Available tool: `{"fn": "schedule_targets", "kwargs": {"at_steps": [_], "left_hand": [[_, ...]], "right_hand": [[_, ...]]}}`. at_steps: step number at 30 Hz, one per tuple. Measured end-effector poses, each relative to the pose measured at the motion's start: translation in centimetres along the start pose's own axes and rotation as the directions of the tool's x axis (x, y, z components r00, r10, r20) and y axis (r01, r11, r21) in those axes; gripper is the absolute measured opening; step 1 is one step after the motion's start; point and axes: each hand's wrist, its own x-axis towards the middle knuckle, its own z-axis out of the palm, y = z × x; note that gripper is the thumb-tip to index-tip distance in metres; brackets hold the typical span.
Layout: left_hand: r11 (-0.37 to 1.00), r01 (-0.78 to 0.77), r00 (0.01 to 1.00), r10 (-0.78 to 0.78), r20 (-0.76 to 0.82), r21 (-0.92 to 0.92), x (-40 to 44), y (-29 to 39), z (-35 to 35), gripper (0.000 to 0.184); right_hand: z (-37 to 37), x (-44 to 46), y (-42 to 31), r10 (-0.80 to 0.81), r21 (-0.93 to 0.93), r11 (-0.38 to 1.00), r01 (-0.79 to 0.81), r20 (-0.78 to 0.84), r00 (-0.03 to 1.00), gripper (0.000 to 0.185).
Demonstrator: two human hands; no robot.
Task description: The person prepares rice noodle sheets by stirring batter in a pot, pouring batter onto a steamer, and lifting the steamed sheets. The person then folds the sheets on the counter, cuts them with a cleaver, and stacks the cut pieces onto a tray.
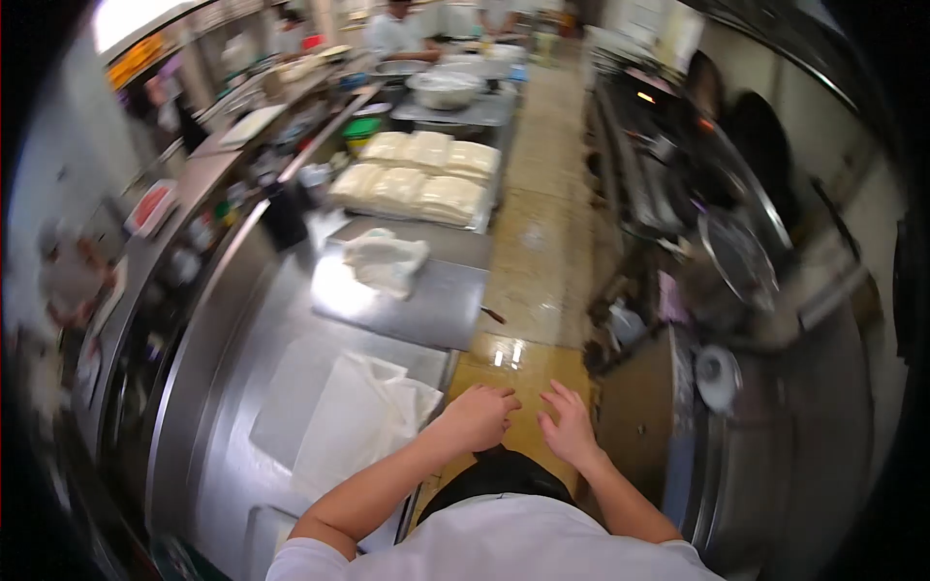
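Sheet [339, 421], white, thin and rumpled at its right-hand end, lies on the steel counter [218, 460] to the left of both hands. Its creased corner comes near the left wrist, while the left forearm passes across the lower edge as seen from above; whether arm and sheet touch, I cannot tell. Left hand [480, 416] hangs just past the counter's edge, over the yellowish floor [538, 281], bare, its fingers loosely bent and a little apart. Right hand [570, 426] sits just beside it, also bare, thumb and forefinger held wide of each other; the sheet is farther from this hand, with the left hand between them. Both hands are in front of the person's body, above a dark garment [499, 476].

Beyond the sheet, a crumpled white cloth [386, 259] rests on a raised steel surface [412, 308], well apart from the fingers. Farther along stand pale, clear-wrapped packs [397, 184] in two rows, then a large bowl [446, 89]. Across the aisle, to the right, runs a dark cooking range [668, 184], its details blurred
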Motion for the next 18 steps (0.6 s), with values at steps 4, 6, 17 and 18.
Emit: {"fn": "schedule_targets", "kwargs": {"at_steps": [4, 6, 17, 18], "left_hand": [[0.991, -0.128, 0.955, 0.132, 0.265, -0.033, 1.4, 3.9, 2.4, 0.034], [0.987, -0.16, 0.905, 0.149, 0.399, -0.004, 2.4, 6.2, 3.7, 0.034], [0.637, -0.755, 0.596, 0.565, 0.571, 0.158, 8.5, 30.9, 7.9, 0.019], [0.574, -0.788, 0.556, 0.51, 0.656, 0.222, 9.1, 35.2, 8.4, 0.017]], "right_hand": [[-3.4, -7.2, -0.8, 0.24, 0.032, 0.971, -0.238, -0.173, 0.955, 0.036], [-4.8, -10.6, -0.9, 0.266, -0.026, 0.959, -0.282, -0.258, 0.929, 0.036], [-9.7, -29.0, 3.4, 0.554, 0.326, 0.832, -0.449, -0.534, 0.638, 0.028], [-10.6, -30.4, 2.7, 0.513, 0.266, 0.857, -0.441, -0.52, 0.683, 0.025]]}}
